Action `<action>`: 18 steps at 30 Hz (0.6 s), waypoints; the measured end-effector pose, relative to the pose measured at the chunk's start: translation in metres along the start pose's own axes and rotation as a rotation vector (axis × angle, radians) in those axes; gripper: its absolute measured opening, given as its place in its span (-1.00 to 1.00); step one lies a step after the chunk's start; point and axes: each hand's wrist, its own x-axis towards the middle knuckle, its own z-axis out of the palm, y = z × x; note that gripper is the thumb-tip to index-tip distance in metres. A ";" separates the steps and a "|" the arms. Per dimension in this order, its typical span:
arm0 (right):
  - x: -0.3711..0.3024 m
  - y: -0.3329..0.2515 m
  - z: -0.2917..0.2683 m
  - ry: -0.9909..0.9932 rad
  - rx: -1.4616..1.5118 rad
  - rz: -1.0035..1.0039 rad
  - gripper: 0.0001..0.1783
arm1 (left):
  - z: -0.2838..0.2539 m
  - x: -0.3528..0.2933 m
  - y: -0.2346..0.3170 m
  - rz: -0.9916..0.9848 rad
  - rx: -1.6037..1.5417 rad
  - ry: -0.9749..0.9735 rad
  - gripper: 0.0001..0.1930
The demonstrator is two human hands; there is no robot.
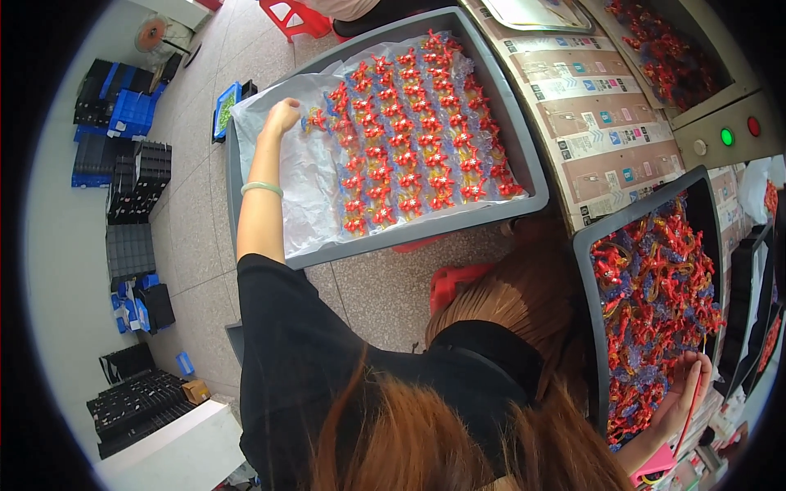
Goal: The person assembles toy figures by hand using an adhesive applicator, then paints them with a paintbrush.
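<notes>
Out to the left reaches my left hand (282,116), its fingers curled together over the paper-lined grey tray (385,231). Just beside the fingertips lies a small red, yellow and blue plastic figurine (314,121); whether I touch it is hidden. Several rows of similar figurines (401,139) cover the tray's middle and right side, while bare white paper (307,192) shows at its left. At the lower right, my right hand (684,397) grips a thin red stick (693,397) by the edge of a second grey tray (583,303), heaped with loose figurines (655,295).
A long work surface (589,139) covered with printed sheets runs along the right, with a control panel (729,135) and more figurines (671,57) behind. Red stools (458,282) stand on the speckled floor. Stacked black and blue crates (131,114) line the left wall.
</notes>
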 end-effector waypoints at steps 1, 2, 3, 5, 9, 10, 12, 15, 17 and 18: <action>0.002 0.001 0.003 -0.005 0.000 0.003 -0.79 | 0.010 -0.008 -0.003 0.012 -0.058 -0.035 -0.56; 0.004 0.003 0.006 -0.001 -0.008 0.017 -0.79 | 0.016 -0.016 -0.003 0.026 -0.114 -0.068 -0.53; 0.003 0.001 0.007 0.007 -0.018 0.021 -0.79 | 0.028 -0.023 -0.005 0.106 -0.097 0.006 -0.54; 0.002 -0.001 0.011 0.008 -0.031 0.004 -0.79 | 0.046 -0.040 0.005 0.153 -0.093 0.155 -0.58; 0.004 0.000 0.011 -0.018 -0.002 0.019 -0.78 | 0.048 -0.042 0.005 0.106 -0.181 0.397 -0.74; 0.003 -0.001 0.010 -0.016 -0.003 0.020 -0.78 | 0.045 -0.035 0.003 0.018 -0.245 0.484 -0.78; 0.000 -0.003 0.008 -0.010 0.003 0.003 -0.78 | 0.028 -0.019 0.015 0.034 -0.356 0.555 -0.79; -0.001 -0.002 0.006 0.009 0.011 0.024 -0.79 | 0.009 0.015 0.033 -0.057 -0.488 0.323 -0.73; 0.000 -0.001 0.010 0.002 0.023 0.027 -0.79 | 0.010 0.044 0.035 -0.149 -0.326 0.063 -0.67; -0.001 -0.001 0.012 -0.005 0.029 0.031 -0.79 | 0.014 0.050 0.037 -0.140 -0.330 0.060 -0.67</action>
